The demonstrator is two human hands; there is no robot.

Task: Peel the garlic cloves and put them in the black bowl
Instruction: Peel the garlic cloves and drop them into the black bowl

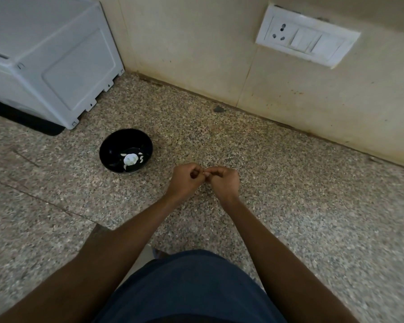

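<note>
Sitting on the speckled counter, the black bowl is round and glossy, with a whitish garlic bulb at its bottom and a few pale slivers, cloves or bits of skin, scattered around it. Just right of the bowl and a little nearer the person, the left hand is curled, fingers folded in toward the palm. It meets the right hand fingertip to fingertip, and the right hand is curled the same way. A tiny pale speck shows between the pinched fingertips; it is too small to tell whether it is a clove or a scrap of skin. Both bare forearms reach forward over a dark blue garment at the bottom edge.

Granite-like stone in brown and grey flecks covers the counter. At far left stands a white plastic appliance on a black mat. Beige wall tiles, stained along the base, rise behind, and a white socket and switch plate is mounted at upper right.
</note>
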